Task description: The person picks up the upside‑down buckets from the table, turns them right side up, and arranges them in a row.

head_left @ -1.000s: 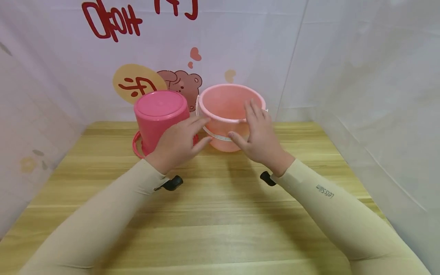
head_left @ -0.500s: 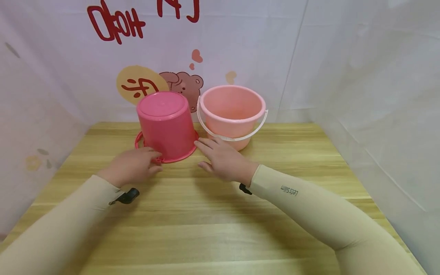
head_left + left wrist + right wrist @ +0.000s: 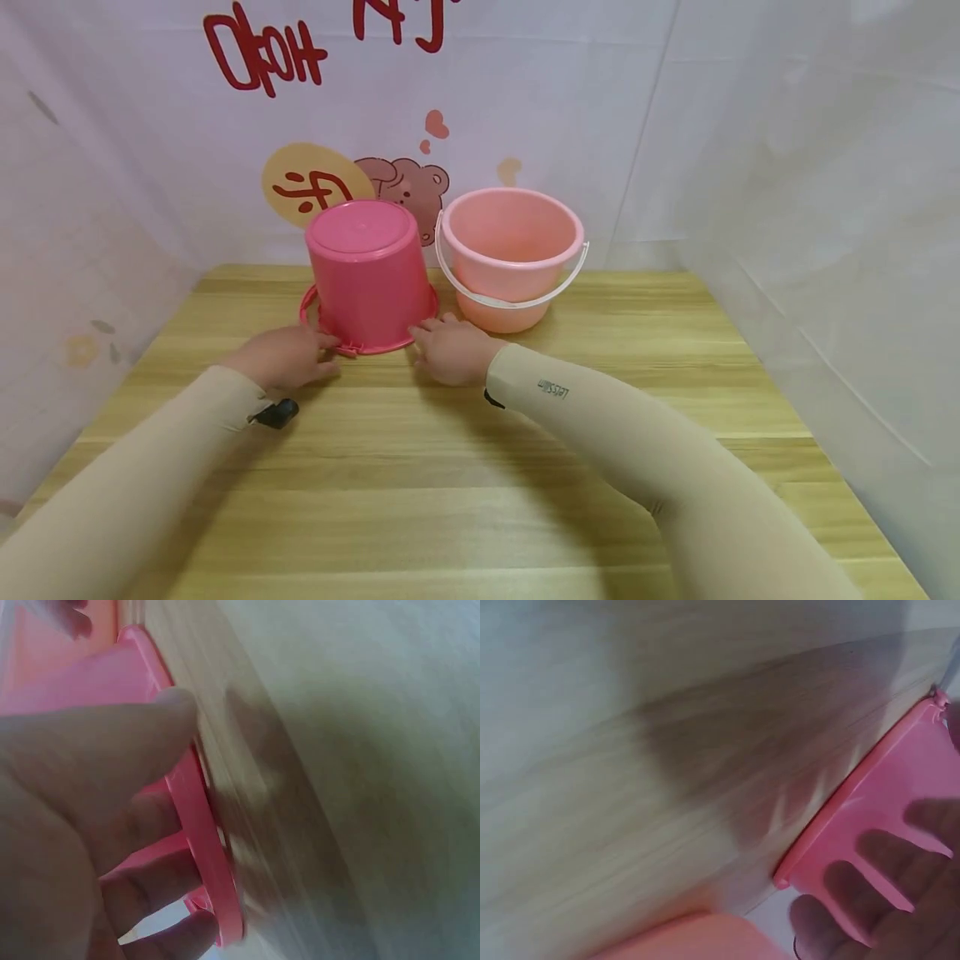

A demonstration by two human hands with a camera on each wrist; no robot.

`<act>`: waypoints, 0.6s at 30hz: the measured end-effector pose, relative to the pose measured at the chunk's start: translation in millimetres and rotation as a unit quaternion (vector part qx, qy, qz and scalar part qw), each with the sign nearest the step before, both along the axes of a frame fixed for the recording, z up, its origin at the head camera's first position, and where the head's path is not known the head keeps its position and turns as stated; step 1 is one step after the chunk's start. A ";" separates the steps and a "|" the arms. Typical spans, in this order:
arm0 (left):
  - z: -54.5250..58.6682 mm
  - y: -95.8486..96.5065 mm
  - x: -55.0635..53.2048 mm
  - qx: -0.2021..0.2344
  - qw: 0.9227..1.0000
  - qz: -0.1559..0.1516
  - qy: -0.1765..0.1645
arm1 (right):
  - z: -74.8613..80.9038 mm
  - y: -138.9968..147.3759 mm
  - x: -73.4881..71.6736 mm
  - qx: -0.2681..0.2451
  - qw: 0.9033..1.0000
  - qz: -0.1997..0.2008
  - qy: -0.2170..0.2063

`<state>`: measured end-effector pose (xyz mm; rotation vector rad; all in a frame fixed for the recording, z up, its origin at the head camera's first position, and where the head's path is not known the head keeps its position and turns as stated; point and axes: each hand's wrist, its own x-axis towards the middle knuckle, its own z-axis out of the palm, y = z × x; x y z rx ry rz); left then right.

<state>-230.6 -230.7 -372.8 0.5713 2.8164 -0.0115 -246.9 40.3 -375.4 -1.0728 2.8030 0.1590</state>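
Observation:
A bright pink bucket (image 3: 367, 267) stands upside down at the back of the table, its base facing up. Its pink handle (image 3: 306, 305) lies out on the left. My left hand (image 3: 281, 357) is at the front left of its rim; in the left wrist view the fingers (image 3: 154, 889) lie against the rim, the thumb stretched out above them. By the front right of that rim is my right hand (image 3: 456, 352). The right wrist view shows its fingers (image 3: 889, 855) spread before the bucket wall; whether they touch it, I cannot tell.
Just right of it a light pink bucket (image 3: 504, 279) stands upright with its white handle (image 3: 517, 305) hanging in front. Both are on a wooden table (image 3: 450, 500). White curtains (image 3: 817, 250) hang at the back and both sides.
Both hands came down and left from in front of the two buckets to the upside-down bucket's rim. In the last half second the right hand moved further left. Both buckets stay in place.

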 end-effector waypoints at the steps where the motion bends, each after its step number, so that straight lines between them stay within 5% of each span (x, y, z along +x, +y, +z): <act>1: -0.2 -0.3 0.1 -0.002 1.000 0.001 -0.005 | -0.7 -3.2 -0.7 0.011 1.000 -0.004 -0.010; 6: 1.0 2.3 1.3 -0.009 1.000 -0.009 -0.008 | -0.6 -14.6 0.2 0.044 0.998 -0.026 -0.047; 13: 3.6 5.8 0.2 -0.014 1.000 -0.002 -0.012 | -5.2 -18.3 1.4 0.063 0.997 -0.027 -0.029; 18: 3.6 4.3 0.4 -0.013 1.000 0.006 -0.011 | -4.7 -20.4 1.0 0.056 0.996 -0.041 -0.056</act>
